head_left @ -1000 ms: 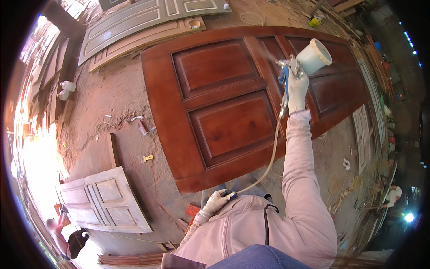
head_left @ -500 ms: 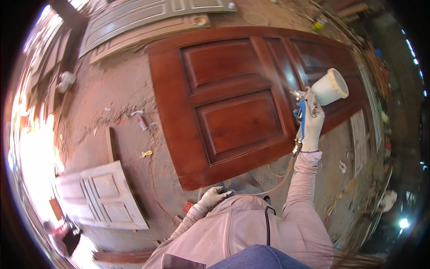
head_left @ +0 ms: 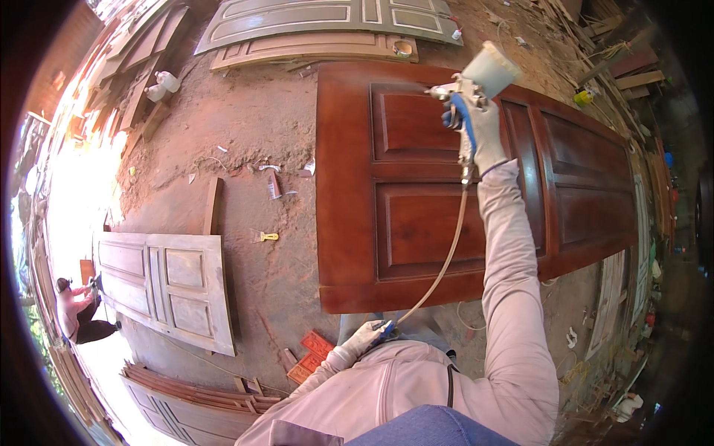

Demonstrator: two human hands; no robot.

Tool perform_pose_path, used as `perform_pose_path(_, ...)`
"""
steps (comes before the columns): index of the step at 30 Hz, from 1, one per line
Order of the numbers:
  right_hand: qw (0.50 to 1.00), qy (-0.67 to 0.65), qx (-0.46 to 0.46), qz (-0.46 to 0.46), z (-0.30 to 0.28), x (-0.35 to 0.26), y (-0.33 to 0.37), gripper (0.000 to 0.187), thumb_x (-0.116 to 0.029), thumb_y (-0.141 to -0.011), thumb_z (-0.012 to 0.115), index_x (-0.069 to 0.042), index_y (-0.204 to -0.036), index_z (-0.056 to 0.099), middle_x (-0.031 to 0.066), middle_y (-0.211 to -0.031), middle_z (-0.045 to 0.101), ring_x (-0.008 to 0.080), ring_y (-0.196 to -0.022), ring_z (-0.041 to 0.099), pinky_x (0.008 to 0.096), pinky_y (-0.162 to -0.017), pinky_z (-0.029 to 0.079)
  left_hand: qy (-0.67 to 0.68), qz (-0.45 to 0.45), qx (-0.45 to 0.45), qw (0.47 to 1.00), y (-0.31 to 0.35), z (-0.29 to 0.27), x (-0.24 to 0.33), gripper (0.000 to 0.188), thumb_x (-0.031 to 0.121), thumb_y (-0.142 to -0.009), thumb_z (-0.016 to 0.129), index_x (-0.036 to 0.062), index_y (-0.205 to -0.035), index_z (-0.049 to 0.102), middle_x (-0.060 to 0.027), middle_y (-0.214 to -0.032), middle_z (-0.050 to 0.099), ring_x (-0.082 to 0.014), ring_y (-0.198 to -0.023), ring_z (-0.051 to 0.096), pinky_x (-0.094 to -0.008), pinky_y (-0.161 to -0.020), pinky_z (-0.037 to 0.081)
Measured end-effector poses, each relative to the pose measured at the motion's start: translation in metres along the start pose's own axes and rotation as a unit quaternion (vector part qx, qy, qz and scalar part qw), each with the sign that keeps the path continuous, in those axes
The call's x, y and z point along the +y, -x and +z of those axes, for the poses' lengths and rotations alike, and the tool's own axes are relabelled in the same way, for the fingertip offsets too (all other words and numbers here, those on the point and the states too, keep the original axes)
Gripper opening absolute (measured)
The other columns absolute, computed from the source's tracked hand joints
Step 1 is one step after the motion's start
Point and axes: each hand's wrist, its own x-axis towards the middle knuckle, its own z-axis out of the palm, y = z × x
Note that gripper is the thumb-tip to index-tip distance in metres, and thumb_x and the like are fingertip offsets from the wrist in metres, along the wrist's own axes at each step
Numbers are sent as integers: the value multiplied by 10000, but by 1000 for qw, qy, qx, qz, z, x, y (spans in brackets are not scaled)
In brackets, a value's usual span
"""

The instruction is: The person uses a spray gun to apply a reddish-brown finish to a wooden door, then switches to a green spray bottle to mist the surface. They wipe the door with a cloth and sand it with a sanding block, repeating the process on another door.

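Note:
My gloved right hand (head_left: 483,128) is wrapped round a spray gun (head_left: 462,111) with a white cup (head_left: 491,69) on it. The gun is above the upper part of a reddish-brown panelled door (head_left: 431,230), its nozzle pointing left. From the gun's handle a thin pale hose (head_left: 446,267) curves down to my gloved left hand (head_left: 364,338), which is closed on it close to my body at the door's near edge. The door lies flat before me, its brown surface glossy in places.
Left stands a pale unfinished door (head_left: 167,286); a person (head_left: 76,308) crouches beside it. Further doors (head_left: 297,22) lie at the back with a small tin (head_left: 402,49). A yellow-handled scraper (head_left: 266,236), a tube (head_left: 274,186) and orange-red bricks (head_left: 316,353) are on the ground.
My right hand has swung the spray gun leftward and farther from me, from mid-door to the far edge. The view has shifted left. My left hand keeps hold of the hose.

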Motion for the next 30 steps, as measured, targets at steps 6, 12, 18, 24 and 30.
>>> perform_pose_path(6,972,172,151,-54,-78,-1,-52,184,-140,-898,651,-10,-1026,669,74,-770,683,134,-538,635,260,-465,525,7,37,-50,998,-11,14,12,377,337,-976,572,11,-1156,634,66,-918,584,-26,-798,464,-188,-745,422)
perform_pose_path(12,824,495,242,-134,-146,-4,-78,197,-233,-864,640,-74,-963,702,42,-724,689,118,-564,652,270,-524,515,-15,68,-58,996,-18,22,9,318,282,-990,550,30,-1163,638,61,-899,563,-41,-797,447,-195,-728,415)
perform_pose_path(18,957,288,-14,-11,-56,-23,-41,192,-180,-924,612,-59,-1061,672,33,-793,689,96,-630,652,227,-524,499,-163,-18,-13,986,-7,28,33,527,454,-962,523,-3,-1210,605,-97,-1125,666,-173,-1007,598,-286,-899,450)
perform_pose_path(24,935,240,-255,60,39,-49,-19,273,-165,-914,635,-65,-1168,638,26,-816,682,82,-610,626,207,-512,477,-228,109,24,967,-34,28,-7,371,353,-978,540,17,-1093,648,-11,-944,642,-95,-880,548,-246,-813,456)
perform_pose_path(30,914,349,-163,-125,57,-24,-76,296,-180,-890,668,-23,-1139,645,28,-820,693,88,-639,638,222,-552,485,-144,92,-22,985,-30,73,57,436,437,-973,525,8,-940,599,-26,-747,562,-129,-694,492,-303,-647,434)
